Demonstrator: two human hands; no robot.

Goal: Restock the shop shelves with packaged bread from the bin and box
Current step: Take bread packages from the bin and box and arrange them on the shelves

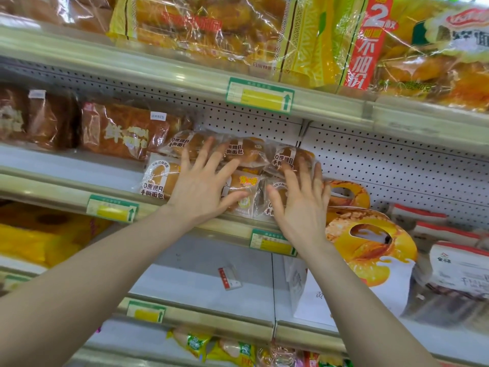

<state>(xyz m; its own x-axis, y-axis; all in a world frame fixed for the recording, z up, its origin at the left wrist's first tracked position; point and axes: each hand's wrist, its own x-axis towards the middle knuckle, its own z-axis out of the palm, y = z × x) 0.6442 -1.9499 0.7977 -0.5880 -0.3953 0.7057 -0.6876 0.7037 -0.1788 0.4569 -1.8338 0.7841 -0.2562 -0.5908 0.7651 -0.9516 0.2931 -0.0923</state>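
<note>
Several small clear packs of bread rolls with white labels are piled in two layers on the middle shelf. My left hand lies flat on the left and centre of the pile, fingers spread and straight. My right hand presses the right side of the pile, fingers straight over a pack at the top right. Neither hand grips anything. The bin and box are out of view.
Brown loaf packs stand left of the pile. Orange-printed carrier bags and white-and-red packs sit to the right. Large yellow bread bags fill the shelf above. The shelf below holds a loose price tag.
</note>
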